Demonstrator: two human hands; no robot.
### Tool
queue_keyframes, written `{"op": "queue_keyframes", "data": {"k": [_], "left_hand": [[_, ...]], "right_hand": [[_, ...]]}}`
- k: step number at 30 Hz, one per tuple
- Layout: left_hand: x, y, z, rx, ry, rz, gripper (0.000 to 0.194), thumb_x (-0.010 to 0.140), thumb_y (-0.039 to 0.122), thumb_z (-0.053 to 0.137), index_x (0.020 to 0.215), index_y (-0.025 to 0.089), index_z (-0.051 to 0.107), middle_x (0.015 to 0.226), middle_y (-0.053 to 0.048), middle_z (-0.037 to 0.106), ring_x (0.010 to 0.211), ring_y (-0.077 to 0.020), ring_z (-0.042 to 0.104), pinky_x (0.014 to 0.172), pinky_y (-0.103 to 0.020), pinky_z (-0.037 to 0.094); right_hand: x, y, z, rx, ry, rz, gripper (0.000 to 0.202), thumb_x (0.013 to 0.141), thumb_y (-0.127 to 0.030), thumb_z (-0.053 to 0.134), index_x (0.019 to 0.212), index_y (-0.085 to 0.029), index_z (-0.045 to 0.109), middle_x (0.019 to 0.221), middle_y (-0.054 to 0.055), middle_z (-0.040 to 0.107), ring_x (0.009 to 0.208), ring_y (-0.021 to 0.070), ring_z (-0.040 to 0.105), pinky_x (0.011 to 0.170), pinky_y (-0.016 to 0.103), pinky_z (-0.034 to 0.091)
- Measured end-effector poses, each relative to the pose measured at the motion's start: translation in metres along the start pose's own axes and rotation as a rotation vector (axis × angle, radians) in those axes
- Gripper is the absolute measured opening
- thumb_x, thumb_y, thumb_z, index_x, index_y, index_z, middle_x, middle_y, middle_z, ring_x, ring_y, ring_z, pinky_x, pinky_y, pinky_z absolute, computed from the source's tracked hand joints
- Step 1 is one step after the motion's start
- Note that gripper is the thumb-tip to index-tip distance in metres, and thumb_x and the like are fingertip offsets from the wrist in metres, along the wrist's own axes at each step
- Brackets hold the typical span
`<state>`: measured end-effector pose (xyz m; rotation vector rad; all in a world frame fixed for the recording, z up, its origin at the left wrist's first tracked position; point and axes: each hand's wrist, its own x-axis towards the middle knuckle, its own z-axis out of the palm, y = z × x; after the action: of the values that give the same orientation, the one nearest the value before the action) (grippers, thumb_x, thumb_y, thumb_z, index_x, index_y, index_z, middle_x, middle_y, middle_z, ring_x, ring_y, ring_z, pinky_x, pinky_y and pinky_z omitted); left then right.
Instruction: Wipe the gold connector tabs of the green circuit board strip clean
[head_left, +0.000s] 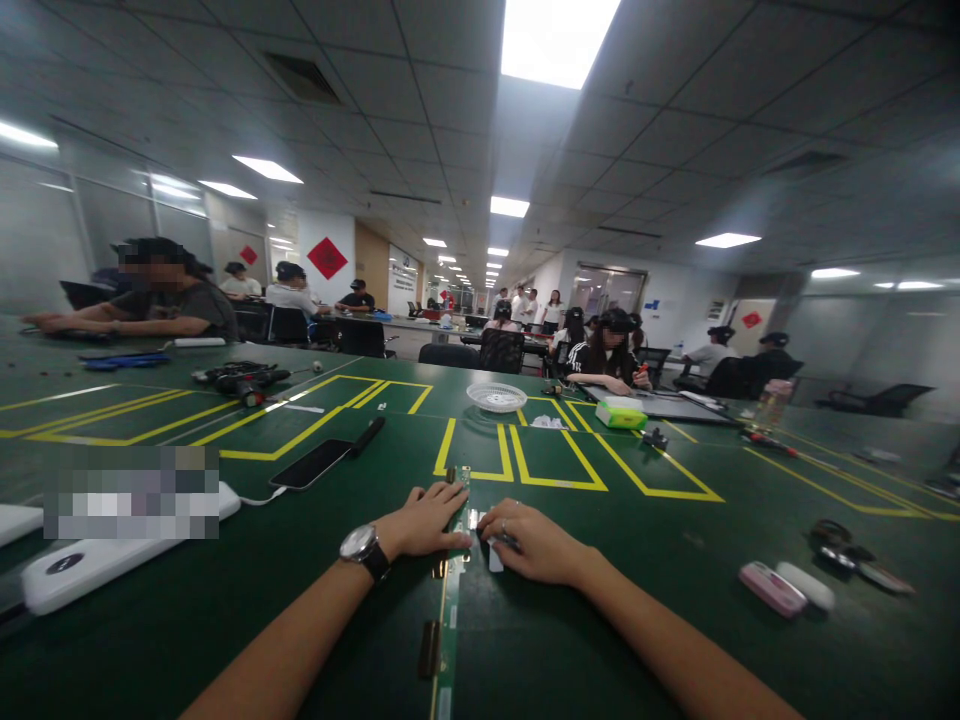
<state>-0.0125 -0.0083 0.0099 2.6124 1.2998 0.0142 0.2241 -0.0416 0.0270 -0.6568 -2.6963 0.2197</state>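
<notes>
The narrow circuit board [450, 622] lay on the table [585, 655] beneath the spread left hand [424, 520], beside the curled right hand [541, 542], whose grip I could not tell; uneven pressure there might have skewed or bent it.

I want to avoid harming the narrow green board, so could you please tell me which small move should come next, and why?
Perhaps press the left hand lightly on the green board to steady it: that hand lies on it, while the right hand is bent close to the board's right edge, by a small white piece. What the right grip holds is unclear.
</notes>
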Motion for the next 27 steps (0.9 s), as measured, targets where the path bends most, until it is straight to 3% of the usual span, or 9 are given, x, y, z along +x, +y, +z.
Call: {"op": "queue_keyframes", "data": {"k": [7, 12, 17, 27], "left_hand": [[0.0, 0.0, 0.0, -0.003, -0.002, 0.006, 0.08, 0.085, 0.071, 0.036, 0.149, 0.027, 0.015, 0.156, -0.008, 0.011, 0.14, -0.0337, 0.011, 0.105, -0.058, 0.015], [0.002, -0.002, 0.002, 0.007, 0.009, 0.006, 0.081, 0.085, 0.072, 0.036, 0.149, 0.026, 0.016, 0.155, -0.009, 0.011, 0.14, -0.034, 0.011, 0.105, -0.058, 0.016], [0.003, -0.004, 0.004, -0.001, 0.003, 0.02, 0.081, 0.085, 0.072, 0.036, 0.149, 0.027, 0.013, 0.156, -0.008, 0.01, 0.14, -0.034, 0.011, 0.105, -0.058, 0.015], [0.003, -0.004, 0.005, -0.032, -0.014, 0.033, 0.08, 0.087, 0.07, 0.033, 0.15, 0.027, 0.009, 0.156, -0.007, 0.008, 0.139, -0.0352, 0.011, 0.105, -0.059, 0.014]], "right_hand": [[0.0, 0.002, 0.003, 0.006, 0.025, 0.003, 0.029, 0.083, -0.008, 0.049, 0.106, -0.017, 0.064, 0.109, 0.008, 0.065, 0.104, 0.0176, 0.057, 0.095, 0.032, 0.042], [0.002, 0.011, 0.013, -0.076, 0.191, 0.16, 0.026, 0.086, -0.011, 0.048, 0.105, -0.016, 0.065, 0.105, 0.009, 0.066, 0.102, 0.0185, 0.056, 0.094, 0.034, 0.041], [0.003, 0.01, 0.017, -0.12, 0.097, 0.1, 0.029, 0.09, -0.015, 0.045, 0.111, -0.017, 0.065, 0.109, 0.009, 0.064, 0.104, 0.0189, 0.054, 0.093, 0.034, 0.04], [0.002, 0.015, 0.011, -0.084, 0.026, 0.03, 0.032, 0.095, -0.017, 0.04, 0.122, -0.019, 0.058, 0.119, 0.008, 0.059, 0.112, 0.0183, 0.049, 0.098, 0.034, 0.037]]}}
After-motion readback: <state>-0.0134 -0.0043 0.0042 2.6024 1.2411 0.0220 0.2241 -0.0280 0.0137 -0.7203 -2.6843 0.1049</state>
